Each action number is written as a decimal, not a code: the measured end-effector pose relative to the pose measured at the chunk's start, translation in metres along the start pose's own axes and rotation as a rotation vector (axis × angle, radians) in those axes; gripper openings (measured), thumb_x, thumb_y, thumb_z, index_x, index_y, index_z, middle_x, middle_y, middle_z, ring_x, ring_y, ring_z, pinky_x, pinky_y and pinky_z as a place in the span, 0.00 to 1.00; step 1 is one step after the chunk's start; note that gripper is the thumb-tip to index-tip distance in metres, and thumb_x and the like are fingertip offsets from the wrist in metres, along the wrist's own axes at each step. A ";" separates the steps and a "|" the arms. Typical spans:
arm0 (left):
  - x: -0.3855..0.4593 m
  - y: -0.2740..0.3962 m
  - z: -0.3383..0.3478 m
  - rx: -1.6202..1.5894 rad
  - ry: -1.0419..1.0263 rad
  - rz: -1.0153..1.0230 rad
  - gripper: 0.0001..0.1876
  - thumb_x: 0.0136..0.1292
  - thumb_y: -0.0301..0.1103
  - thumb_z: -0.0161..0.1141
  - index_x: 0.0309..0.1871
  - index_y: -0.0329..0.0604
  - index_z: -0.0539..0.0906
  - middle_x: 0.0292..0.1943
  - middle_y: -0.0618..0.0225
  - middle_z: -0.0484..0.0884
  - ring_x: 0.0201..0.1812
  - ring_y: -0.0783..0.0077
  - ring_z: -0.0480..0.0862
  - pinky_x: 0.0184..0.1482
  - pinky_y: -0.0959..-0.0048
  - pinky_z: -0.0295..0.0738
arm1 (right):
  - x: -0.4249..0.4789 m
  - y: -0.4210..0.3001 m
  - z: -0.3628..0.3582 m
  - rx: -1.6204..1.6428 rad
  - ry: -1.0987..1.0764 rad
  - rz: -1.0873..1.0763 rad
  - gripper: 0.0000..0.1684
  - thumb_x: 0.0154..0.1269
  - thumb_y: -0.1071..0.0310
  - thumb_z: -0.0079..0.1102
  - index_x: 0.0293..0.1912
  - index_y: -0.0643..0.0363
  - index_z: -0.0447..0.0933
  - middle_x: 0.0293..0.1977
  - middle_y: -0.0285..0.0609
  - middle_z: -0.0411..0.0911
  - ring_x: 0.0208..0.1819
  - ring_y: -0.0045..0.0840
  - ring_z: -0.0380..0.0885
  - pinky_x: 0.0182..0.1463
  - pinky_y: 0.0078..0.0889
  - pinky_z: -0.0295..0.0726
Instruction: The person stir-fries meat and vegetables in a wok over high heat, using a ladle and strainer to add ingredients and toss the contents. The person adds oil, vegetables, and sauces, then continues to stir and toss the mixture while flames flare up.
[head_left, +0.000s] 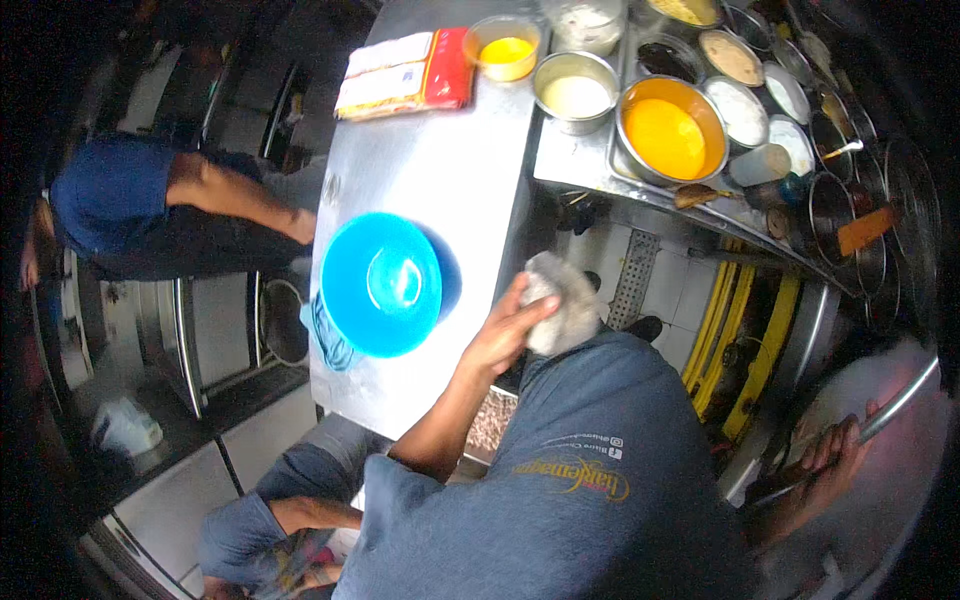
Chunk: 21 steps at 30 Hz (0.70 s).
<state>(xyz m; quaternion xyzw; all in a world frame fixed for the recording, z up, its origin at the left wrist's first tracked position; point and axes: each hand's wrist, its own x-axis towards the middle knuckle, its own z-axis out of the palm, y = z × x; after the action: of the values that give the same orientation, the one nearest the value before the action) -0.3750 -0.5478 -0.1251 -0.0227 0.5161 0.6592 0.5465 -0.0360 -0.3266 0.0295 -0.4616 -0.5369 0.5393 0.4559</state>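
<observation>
My left hand (504, 328) grips a bunched, off-white cloth (561, 307) in front of my body, just off the edge of the steel table (375, 390). At the far right, my right hand (836, 454) is closed around a long handle (896, 401), metal at its outer part and dark near the hand; what it belongs to cannot be made out. A blue plastic bowl (375, 292), with nothing seen inside, rests on the table, left of my left hand. A blue-grey cloth (331, 337) lies partly beneath the bowl's left side.
A red and white packet (409, 73) and a tub of yellow liquid (504, 51) stand at the table's far end. Steel pots, one with orange liquid (664, 139), crowd the counter at upper right. One co-worker (120, 202) is across the table, another (247, 529) at lower left.
</observation>
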 end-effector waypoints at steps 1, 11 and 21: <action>-0.015 0.000 -0.017 0.023 0.048 0.011 0.31 0.57 0.36 0.67 0.62 0.40 0.67 0.49 0.63 0.77 0.50 0.72 0.78 0.49 0.76 0.75 | 0.003 -0.001 0.005 -0.039 -0.036 0.005 0.28 0.69 0.67 0.51 0.64 0.65 0.56 0.25 0.32 0.62 0.15 0.09 0.59 0.13 0.15 0.64; -0.121 0.010 -0.161 0.831 0.209 -0.121 0.37 0.46 0.38 0.73 0.60 0.32 0.73 0.57 0.53 0.73 0.61 0.59 0.71 0.62 0.67 0.64 | 0.023 -0.021 0.040 -0.086 -0.160 -0.002 0.30 0.67 0.67 0.53 0.64 0.65 0.55 0.22 0.34 0.63 0.12 0.13 0.61 0.12 0.17 0.66; -0.138 0.100 -0.004 1.621 0.475 0.010 0.20 0.50 0.45 0.71 0.39 0.37 0.84 0.32 0.57 0.85 0.35 0.59 0.85 0.39 0.66 0.78 | 0.036 -0.034 0.102 0.125 -0.273 0.138 0.26 0.66 0.69 0.52 0.60 0.61 0.57 0.20 0.35 0.67 0.14 0.16 0.68 0.15 0.19 0.68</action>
<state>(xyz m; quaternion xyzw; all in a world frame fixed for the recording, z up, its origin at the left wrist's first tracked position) -0.3962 -0.6333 0.0208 0.2406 0.9308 0.0652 0.2675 -0.1426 -0.3069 0.0633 -0.3905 -0.5265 0.6594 0.3682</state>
